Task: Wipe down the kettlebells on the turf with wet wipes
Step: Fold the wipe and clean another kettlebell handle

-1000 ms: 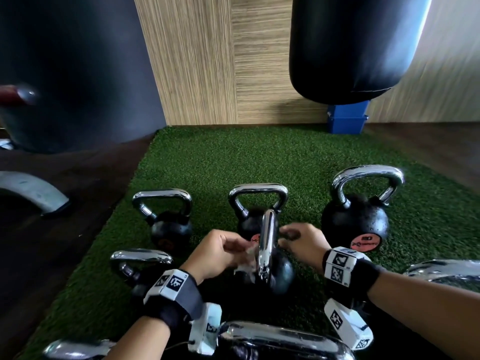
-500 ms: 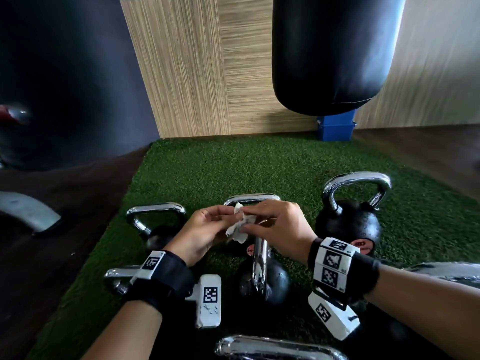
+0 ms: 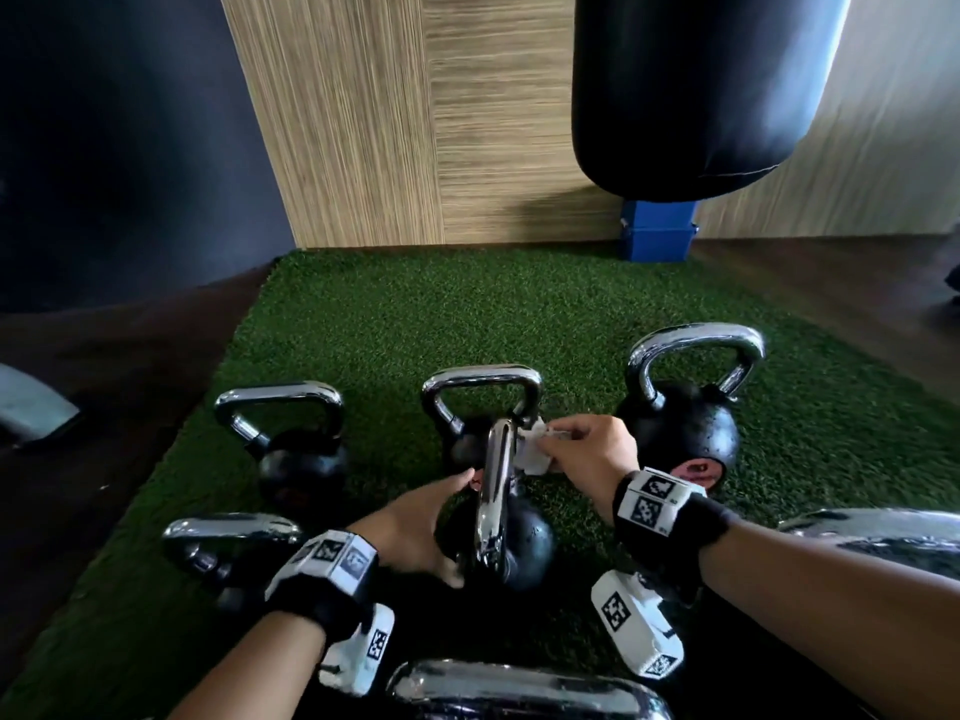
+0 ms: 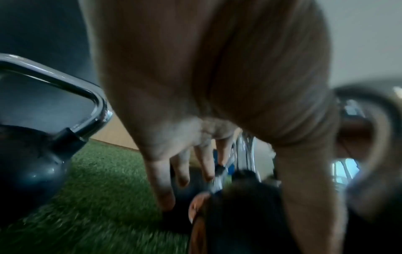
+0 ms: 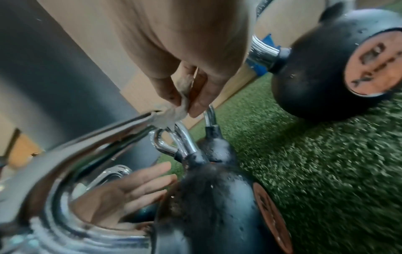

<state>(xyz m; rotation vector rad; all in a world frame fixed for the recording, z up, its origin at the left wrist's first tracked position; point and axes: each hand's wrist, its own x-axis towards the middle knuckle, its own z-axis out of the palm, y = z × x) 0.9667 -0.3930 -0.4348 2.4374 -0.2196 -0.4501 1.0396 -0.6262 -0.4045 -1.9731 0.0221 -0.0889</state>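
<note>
Several black kettlebells with chrome handles stand on the green turf (image 3: 519,314). The front middle kettlebell (image 3: 524,543) shows its handle (image 3: 496,491) edge-on. My right hand (image 3: 558,441) pinches a crumpled white wet wipe (image 3: 532,457) against the top of that handle. The right wrist view shows the wipe (image 5: 172,115) between thumb and fingers, touching the chrome. My left hand (image 3: 431,527) lies flat against the left side of the ball. Its fingers (image 5: 143,178) are straight, as they are (image 4: 161,180) in the left wrist view.
More kettlebells ring the front one: back left (image 3: 296,459), back middle (image 3: 483,387), a larger one back right (image 3: 685,428), front left (image 3: 228,537), far right (image 3: 878,537) and one handle at the bottom edge (image 3: 524,688). A black punching bag (image 3: 691,85) hangs over a blue base (image 3: 657,233).
Half a second ago both hands held the wipe above the handle. My left hand has let go and dropped to the ball's left side. The right hand keeps the wipe at the handle's top.
</note>
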